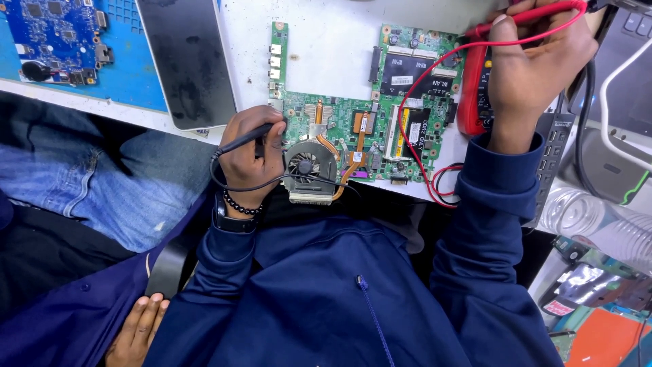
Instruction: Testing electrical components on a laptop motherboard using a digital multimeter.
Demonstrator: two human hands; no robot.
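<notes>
Here, a green circuit board (353, 109) is seen lying flat on a white table (326, 41), its near edge at the table's near edge. A round cooling fan (309, 166) with copper heat pipes is mounted at the board's near-left corner.

The left hand (251, 153) is closed around a black probe (244, 139), which is gripped like a pen; its tip is pointed at the board just left of the fan, though actual contact cannot be told. A thin black lead (272, 185) is looped from the probe past the wrist and across the fan. A bead bracelet (242, 206) is worn on that wrist.

The right hand (533, 64) is closed around a red probe (536, 15) at the far right, and is held over a red-cased meter (471, 95) standing just right of the board. A red lead (414, 136) is draped from the probe across the board's right part.

To the far left, a blue circuit board (58, 34) is laid on a blue mat (136, 75), beside a dark flat panel (187, 61). At the near left, another person's hand (139, 326) is rested on dark cloth.
</notes>
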